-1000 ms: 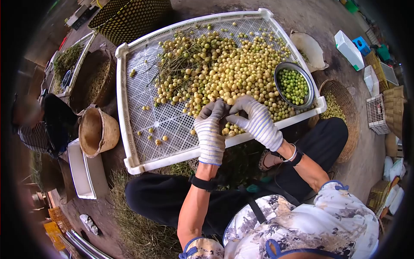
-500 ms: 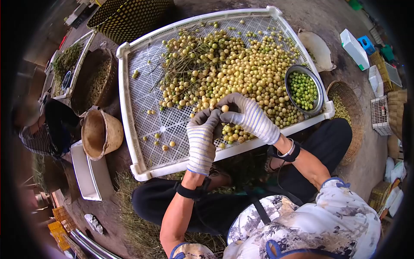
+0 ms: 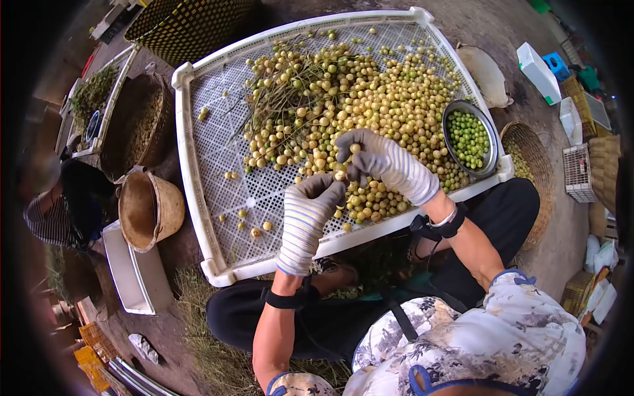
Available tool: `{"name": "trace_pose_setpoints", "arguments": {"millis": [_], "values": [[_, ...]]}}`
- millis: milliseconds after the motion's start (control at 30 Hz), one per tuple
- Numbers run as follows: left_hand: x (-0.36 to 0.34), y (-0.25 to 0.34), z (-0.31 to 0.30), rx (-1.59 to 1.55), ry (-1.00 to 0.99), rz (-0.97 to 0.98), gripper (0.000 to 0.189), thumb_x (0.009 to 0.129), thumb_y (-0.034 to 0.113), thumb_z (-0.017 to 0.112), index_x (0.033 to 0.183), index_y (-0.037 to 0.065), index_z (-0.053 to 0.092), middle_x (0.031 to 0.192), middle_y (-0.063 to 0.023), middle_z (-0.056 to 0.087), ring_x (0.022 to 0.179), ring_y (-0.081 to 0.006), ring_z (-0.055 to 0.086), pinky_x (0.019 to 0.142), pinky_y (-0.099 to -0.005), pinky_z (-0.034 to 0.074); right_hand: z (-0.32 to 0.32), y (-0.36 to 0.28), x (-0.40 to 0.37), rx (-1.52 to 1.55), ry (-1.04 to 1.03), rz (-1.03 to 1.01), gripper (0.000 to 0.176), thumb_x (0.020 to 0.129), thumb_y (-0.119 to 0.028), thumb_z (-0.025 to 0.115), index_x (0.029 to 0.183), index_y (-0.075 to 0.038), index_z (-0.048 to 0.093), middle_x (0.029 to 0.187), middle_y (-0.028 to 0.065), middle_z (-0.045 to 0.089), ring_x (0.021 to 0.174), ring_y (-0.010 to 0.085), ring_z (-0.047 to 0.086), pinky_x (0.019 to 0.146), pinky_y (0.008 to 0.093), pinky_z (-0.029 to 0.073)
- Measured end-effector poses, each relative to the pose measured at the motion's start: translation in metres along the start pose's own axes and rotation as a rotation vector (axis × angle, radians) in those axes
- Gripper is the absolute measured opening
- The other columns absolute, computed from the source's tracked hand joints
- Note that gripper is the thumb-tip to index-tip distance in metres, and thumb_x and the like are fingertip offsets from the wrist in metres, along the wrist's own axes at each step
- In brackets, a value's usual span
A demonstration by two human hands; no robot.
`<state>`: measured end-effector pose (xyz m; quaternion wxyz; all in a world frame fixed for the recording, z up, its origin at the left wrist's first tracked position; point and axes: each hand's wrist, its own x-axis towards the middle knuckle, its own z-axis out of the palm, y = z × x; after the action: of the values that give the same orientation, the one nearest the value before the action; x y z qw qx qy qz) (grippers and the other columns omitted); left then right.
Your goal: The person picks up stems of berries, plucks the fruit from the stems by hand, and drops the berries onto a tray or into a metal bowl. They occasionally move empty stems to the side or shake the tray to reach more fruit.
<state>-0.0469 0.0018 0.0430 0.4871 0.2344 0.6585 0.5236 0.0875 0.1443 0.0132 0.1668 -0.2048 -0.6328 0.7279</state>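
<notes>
A woven basket sits left of the white tray. Over the tray's near side the gloved left hand pinches a pale fruit at its fingertips — just right, the right hand nips a second fruit, the metal bowl beyond it.

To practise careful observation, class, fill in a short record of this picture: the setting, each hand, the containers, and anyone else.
Setting: white perforated tray heaped with pale yellow fruits and twiggy stems
Right hand: gloved, pinching one pale fruit at its fingertips
Left hand: gloved, fingertips curled over the heap, close to the other hand; grip unclear
Containers: metal bowl of green fruits at the tray's right corner; woven basket left of the tray
Others: second person at the far left
</notes>
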Motion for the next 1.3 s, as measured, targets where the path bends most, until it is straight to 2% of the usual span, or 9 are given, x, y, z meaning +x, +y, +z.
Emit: {"name": "trace_pose_setpoints", "arguments": {"millis": [67,133,467,533,600,733,900,1133,1300], "values": [[0.006,-0.016,0.002,0.167,-0.013,0.136,0.022,0.090,0.017,0.069,0.091,-0.005,0.071,0.069,0.0013,0.064,0.059,-0.0032,0.053,0.053,-0.0184,0.043,-0.003,0.008,0.011,-0.386,-0.095,-0.317,0.055,0.085,-0.044,0.072,0.117,-0.002,0.058,0.092,0.0049,0.064,0.082,0.0134,0.061,0.076,0.0260,0.050],[0.004,-0.025,0.007,0.171,0.046,0.209,0.022,0.091,0.016,0.068,0.093,-0.007,0.070,0.069,0.0015,0.064,0.059,-0.0038,0.053,0.054,-0.0191,0.043,0.006,-0.009,0.010,-0.470,-0.206,-0.091,0.038,0.087,-0.033,0.072,0.108,-0.002,0.064,0.091,0.0041,0.065,0.086,0.0152,0.062,0.082,0.0274,0.050],[0.011,-0.019,-0.015,-0.667,0.033,-0.083,0.013,0.092,0.016,0.066,0.096,0.003,0.067,0.062,0.0055,0.051,0.042,-0.0027,0.033,0.039,-0.0191,0.022,0.005,-0.002,0.010,0.274,0.264,0.092,0.024,0.093,-0.025,0.066,0.096,-0.001,0.067,0.075,0.0001,0.064,0.057,0.0065,0.056,0.047,0.0174,0.041],[0.014,-0.019,-0.017,-0.719,0.169,-0.062,0.015,0.091,0.014,0.067,0.101,0.003,0.064,0.060,0.0066,0.047,0.042,-0.0031,0.031,0.039,-0.0193,0.022,-0.038,0.011,0.037,-0.026,0.412,-0.215,0.023,0.091,-0.026,0.068,0.100,-0.004,0.070,0.084,0.0049,0.071,0.064,0.0137,0.062,0.057,0.0238,0.050],[0.013,-0.017,-0.017,-0.757,0.161,-0.010,0.020,0.090,0.014,0.067,0.106,0.003,0.063,0.061,0.0066,0.047,0.042,-0.0027,0.031,0.039,-0.0195,0.022,-0.067,-0.016,0.056,-1.174,0.550,-0.685,0.020,0.087,-0.025,0.069,0.101,-0.011,0.073,0.093,0.0074,0.073,0.078,0.0210,0.067,0.075,0.0334,0.055],[0.006,-0.017,-0.012,-0.585,0.200,-0.100,0.026,0.089,0.013,0.069,0.111,0.004,0.060,0.063,0.0074,0.044,0.043,-0.0023,0.029,0.039,-0.0197,0.023,-0.027,-0.025,0.088,-0.903,0.113,-0.300,0.017,0.084,-0.023,0.070,0.095,-0.010,0.074,0.097,0.0082,0.070,0.092,0.0253,0.064,0.083,0.0377,0.052],[0.015,-0.039,-0.010,-0.789,0.166,-0.285,0.023,0.095,0.021,0.062,0.114,0.007,0.061,0.056,0.0089,0.026,0.042,-0.0044,0.021,0.039,-0.0223,0.017,0.045,0.028,0.144,-1.562,0.001,-0.377,0.016,0.079,-0.014,0.072,0.094,-0.015,0.072,0.103,0.0049,0.065,0.096,0.0259,0.061,0.082,0.0374,0.052],[0.019,-0.050,-0.006,-1.005,0.071,-0.330,0.027,0.100,0.028,0.054,0.112,0.004,0.059,0.061,0.0056,0.038,0.051,-0.0086,0.037,0.046,-0.0223,0.031,0.028,-0.010,0.124,-0.752,0.256,-0.354,0.012,0.085,-0.014,0.069,0.093,-0.006,0.067,0.085,0.0082,0.066,0.077,0.0205,0.063,0.073,0.0349,0.053],[0.033,-0.076,-0.002,-0.917,-0.303,-0.057,0.048,0.100,0.038,0.051,0.127,-0.002,0.052,0.113,-0.0156,0.065,0.103,-0.0301,0.064,0.086,-0.0391,0.052,0.021,-0.033,0.073,-0.331,0.457,-0.479,0.011,0.090,-0.008,0.065,0.097,-0.002,0.061,0.082,0.0049,0.064,0.077,0.0118,0.063,0.069,0.0274,0.053]]}}
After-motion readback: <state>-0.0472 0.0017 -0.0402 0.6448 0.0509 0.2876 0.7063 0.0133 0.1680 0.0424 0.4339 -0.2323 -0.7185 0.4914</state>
